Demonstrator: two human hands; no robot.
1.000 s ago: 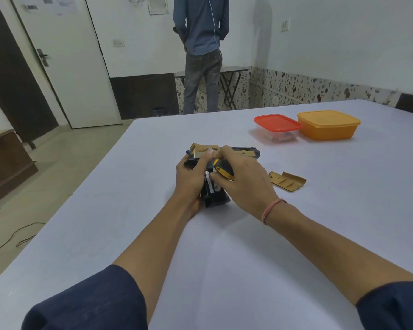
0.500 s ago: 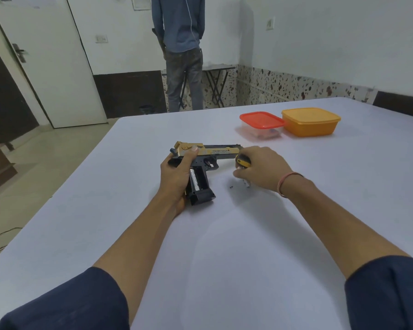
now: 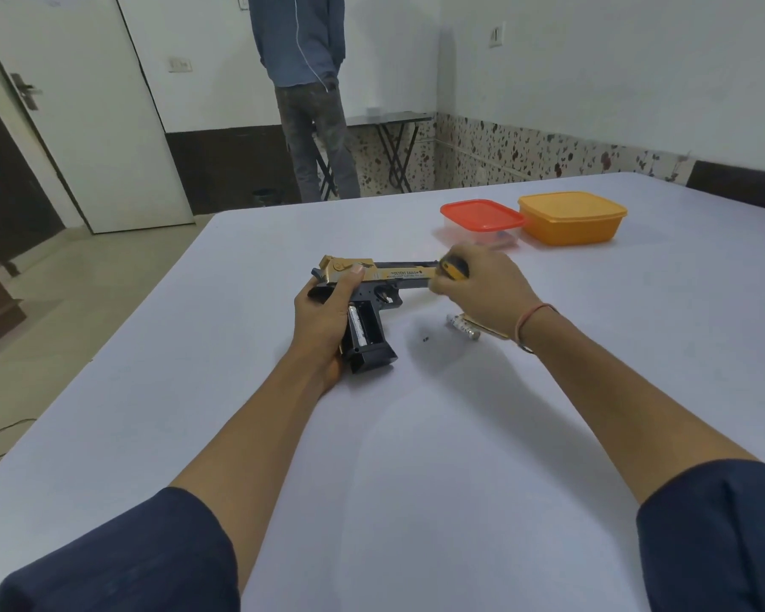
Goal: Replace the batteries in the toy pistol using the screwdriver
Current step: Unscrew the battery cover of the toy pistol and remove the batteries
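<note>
A gold and black toy pistol (image 3: 398, 272) lies on its side on the white table (image 3: 416, 435). Its grip compartment is open, and one silver battery (image 3: 357, 331) sits inside. My left hand (image 3: 323, 320) grips the pistol's grip and rear, thumb on the gold slide. My right hand (image 3: 482, 289) holds a yellow and black screwdriver (image 3: 453, 268) near the muzzle. A loose battery (image 3: 462, 326) lies on the table under my right wrist, beside a partly hidden gold cover piece (image 3: 489, 329). A tiny dark screw (image 3: 425, 339) rests between the pistol and that battery.
A clear box with a red lid (image 3: 482, 220) and an orange lidded box (image 3: 570, 218) stand at the back right. A person (image 3: 305, 95) stands beyond the far table edge, facing away. The table's left edge drops to the floor.
My right hand took a battery out of the grip, set it on the table to the right, and now hovers by the muzzle. The left hand kept its hold.
</note>
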